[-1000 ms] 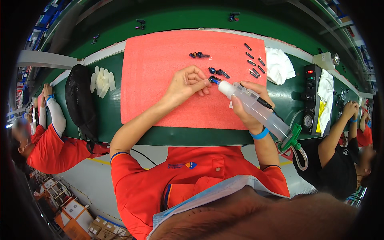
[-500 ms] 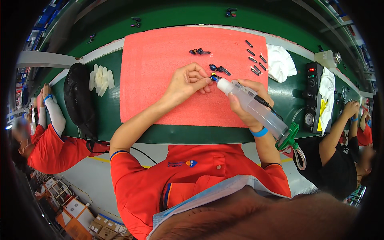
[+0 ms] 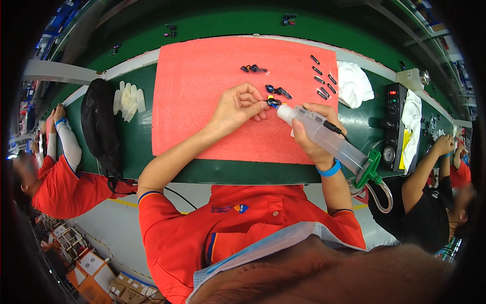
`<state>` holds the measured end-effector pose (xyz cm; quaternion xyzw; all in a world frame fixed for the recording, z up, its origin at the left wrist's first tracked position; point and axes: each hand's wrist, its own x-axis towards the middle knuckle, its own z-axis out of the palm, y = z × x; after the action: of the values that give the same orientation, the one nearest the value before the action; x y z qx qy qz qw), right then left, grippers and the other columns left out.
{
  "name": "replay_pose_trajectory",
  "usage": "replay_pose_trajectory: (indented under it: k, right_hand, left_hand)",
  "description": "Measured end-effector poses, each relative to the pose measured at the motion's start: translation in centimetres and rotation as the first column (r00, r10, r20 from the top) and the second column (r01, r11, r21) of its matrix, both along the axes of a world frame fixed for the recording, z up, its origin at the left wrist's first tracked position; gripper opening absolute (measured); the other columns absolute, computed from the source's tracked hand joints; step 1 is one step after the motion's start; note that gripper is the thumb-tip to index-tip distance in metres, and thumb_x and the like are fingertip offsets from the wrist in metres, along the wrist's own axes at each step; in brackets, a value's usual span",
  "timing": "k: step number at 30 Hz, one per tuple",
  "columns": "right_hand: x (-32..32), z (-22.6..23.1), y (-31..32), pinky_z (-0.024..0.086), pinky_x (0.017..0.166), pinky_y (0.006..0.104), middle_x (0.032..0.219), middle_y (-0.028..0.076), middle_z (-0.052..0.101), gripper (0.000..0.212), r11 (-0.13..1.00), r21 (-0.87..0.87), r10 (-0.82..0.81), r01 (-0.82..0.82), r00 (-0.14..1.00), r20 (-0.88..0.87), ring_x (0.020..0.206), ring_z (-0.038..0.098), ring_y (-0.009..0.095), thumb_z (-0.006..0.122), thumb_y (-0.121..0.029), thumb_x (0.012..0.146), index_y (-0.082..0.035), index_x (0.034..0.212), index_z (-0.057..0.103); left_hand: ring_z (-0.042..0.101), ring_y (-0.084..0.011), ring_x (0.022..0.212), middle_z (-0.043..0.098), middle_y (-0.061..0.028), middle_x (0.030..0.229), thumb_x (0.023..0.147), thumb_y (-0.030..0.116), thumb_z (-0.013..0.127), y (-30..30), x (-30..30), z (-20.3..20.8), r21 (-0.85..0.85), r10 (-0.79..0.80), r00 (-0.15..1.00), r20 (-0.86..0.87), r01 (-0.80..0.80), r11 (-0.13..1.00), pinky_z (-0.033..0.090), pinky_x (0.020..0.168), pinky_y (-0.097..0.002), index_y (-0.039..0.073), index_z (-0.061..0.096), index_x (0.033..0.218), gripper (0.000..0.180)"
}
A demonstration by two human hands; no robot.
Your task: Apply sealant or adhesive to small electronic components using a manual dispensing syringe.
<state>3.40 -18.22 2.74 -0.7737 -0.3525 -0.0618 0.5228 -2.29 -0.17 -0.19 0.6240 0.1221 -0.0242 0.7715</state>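
My left hand (image 3: 239,107) pinches a small dark part (image 3: 274,102) with a yellow spot between thumb and fingertips, just above the pink foam mat (image 3: 202,66). In my right hand (image 3: 313,139) is a clear dispensing syringe (image 3: 329,139) with a white front end and a green cap at the rear. Its blue tip points at the dark part; whether they touch is too small to tell. Close beyond my fingers lies a pair of dark glossy parts (image 3: 278,91), and a similar pair (image 3: 253,69) sits farther up the mat. Several slim black pieces (image 3: 324,92) lie at the mat's right side.
A white cloth (image 3: 354,85) lies right of the mat, with a black control box (image 3: 394,121) beyond it. On the left are pale finger covers (image 3: 128,100) and a black bag (image 3: 99,126). A green belt (image 3: 228,23) carries dark parts behind the mat. People work on both sides.
The syringe and my right hand have shifted slightly to the right and toward me. The dark part in my left fingers has turned a little, showing more of its body.
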Motion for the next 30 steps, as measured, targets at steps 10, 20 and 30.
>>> replay_pose_trajectory:
  k: [10, 20, 30]
  right_hand:
    - [0.2, 0.0, -1.0, 0.045, 0.069, 0.0277, 0.082, 0.017, 0.057, 0.039, 0.973, 0.197, 0.121, -0.117, 0.993, -0.007, 0.076, 0.057, 0.019, 0.064, -0.015, 0.067, 0.001, 0.096, 0.043]
    - [0.6, -0.4, -1.4, 0.046, 0.068, 0.0293, 0.083, 0.019, 0.057, 0.041, 0.937, 0.307, 0.164, -0.168, 0.986, 0.037, 0.076, 0.058, 0.024, 0.065, -0.015, 0.066, 0.0, 0.097, 0.042]
    - [0.5, 0.1, -0.6, 0.049, 0.063, 0.0287, 0.08, 0.018, 0.06, 0.039, 0.972, 0.105, 0.193, -0.21, 0.969, 0.156, 0.072, 0.061, 0.023, 0.067, -0.01, 0.061, 0.0, 0.092, 0.046]
  left_hand:
    - [0.059, -0.0137, 0.064, 0.059, -0.0103, 0.075, 0.077, 0.002, 0.053, 0.4, 0.2, -0.1, -0.014, -0.015, 0.999, -0.04, 0.014, 1.0, 0.048, 0.056, -0.022, -0.004, 0.05, 0.092, 0.016]
    - [0.058, -0.0137, 0.074, 0.059, -0.0115, 0.086, 0.077, -0.002, 0.051, 1.7, 0.6, 0.0, -0.073, -0.132, 0.991, -0.034, 0.129, 0.989, 0.048, 0.064, -0.0225, -0.003, 0.055, 0.097, 0.02]
    - [0.057, -0.0125, 0.079, 0.059, -0.0112, 0.092, 0.078, -0.001, 0.05, 1.2, 0.5, 0.3, 0.033, -0.122, 0.992, -0.022, 0.122, 0.992, 0.048, 0.068, -0.0241, -0.005, 0.054, 0.099, 0.022]
